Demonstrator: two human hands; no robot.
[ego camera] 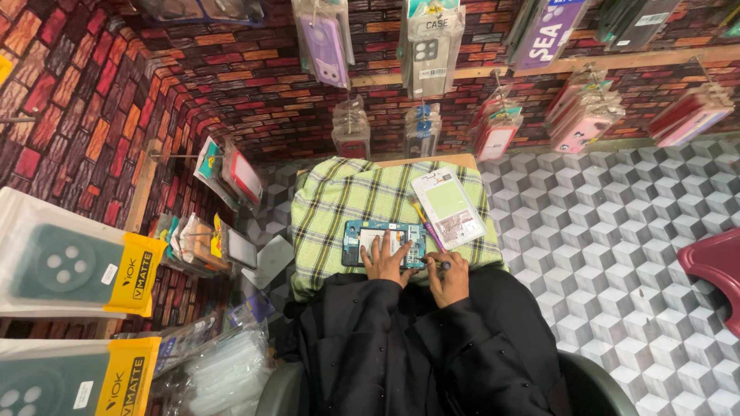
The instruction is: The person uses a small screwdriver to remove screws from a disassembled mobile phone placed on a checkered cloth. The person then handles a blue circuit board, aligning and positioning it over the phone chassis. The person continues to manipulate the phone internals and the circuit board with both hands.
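Pressing flat, the left hand [385, 260] pins the opened blue phone [383, 240] on the checked cloth [331, 208]; the right hand [449, 276] grips a screwdriver [428, 229]; keeping it steady and upright seems wise.

Bright, even light; edges seemingly warped

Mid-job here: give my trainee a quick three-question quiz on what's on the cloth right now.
1. True or false: the left hand rests flat on the opened blue-framed phone.
2. What does the right hand hold?
3. The white rectangular back cover lies: A) left of the phone, B) right and beyond it, C) on the grey patterned floor.

Key: 1 true; 2 a thin purple-and-yellow screwdriver; 3 B, on the green checked cloth.
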